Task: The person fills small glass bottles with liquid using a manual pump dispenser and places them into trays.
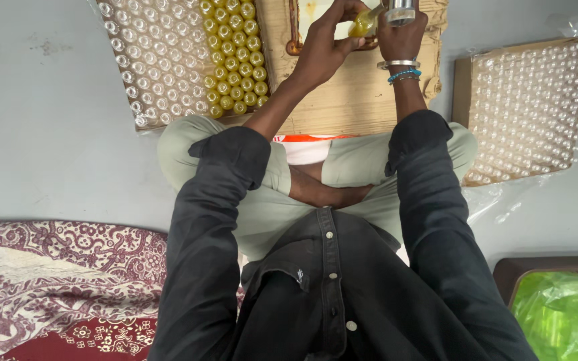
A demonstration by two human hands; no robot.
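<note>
My left hand [326, 43] is closed around a small glass bottle of yellow liquid [362, 24], held over a sheet of cardboard [356, 100] at the top of the view. Beside it, my right hand [399, 37], with bangles on the wrist, grips a shiny metal cylinder [401, 12] at the bottle's mouth; the frame edge cuts the cylinder off. To the left lies a tray [168, 60] of small bottles, where the filled yellow bottles [234, 60] fill the right-hand columns and the other columns look clear.
A second tray of clear small bottles [530, 107] lies to the right under plastic film. I sit cross-legged on a grey floor. A patterned maroon cloth [55, 281] is at lower left, and a brown container with green plastic [563, 314] at lower right.
</note>
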